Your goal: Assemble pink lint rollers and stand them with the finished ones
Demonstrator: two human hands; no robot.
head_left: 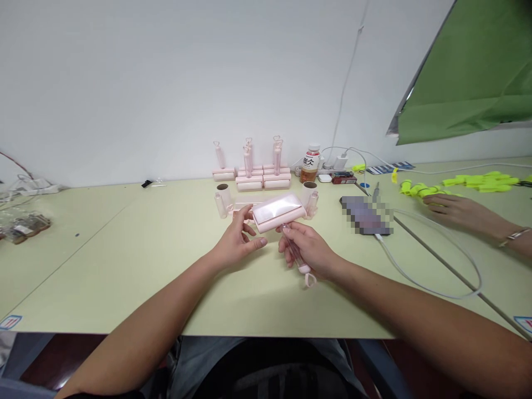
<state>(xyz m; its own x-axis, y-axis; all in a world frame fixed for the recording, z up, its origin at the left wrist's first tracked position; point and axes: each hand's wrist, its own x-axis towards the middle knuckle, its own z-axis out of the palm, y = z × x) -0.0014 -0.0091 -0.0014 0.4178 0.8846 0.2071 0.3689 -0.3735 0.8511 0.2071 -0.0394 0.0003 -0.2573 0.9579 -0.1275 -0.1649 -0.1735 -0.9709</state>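
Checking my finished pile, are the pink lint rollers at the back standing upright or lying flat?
Upright: the pink lint rollers rest on their heads against the wall, with their handles pointing straight up.

Single head camera, looking forward and down over table (124,260), near hands, wall behind.

I noted a plain white wall (124,83) behind a pale green table (124,260). A green sheet (469,72) hung at upper right. Lighting was even; dark floor (58,360) showed beneath.
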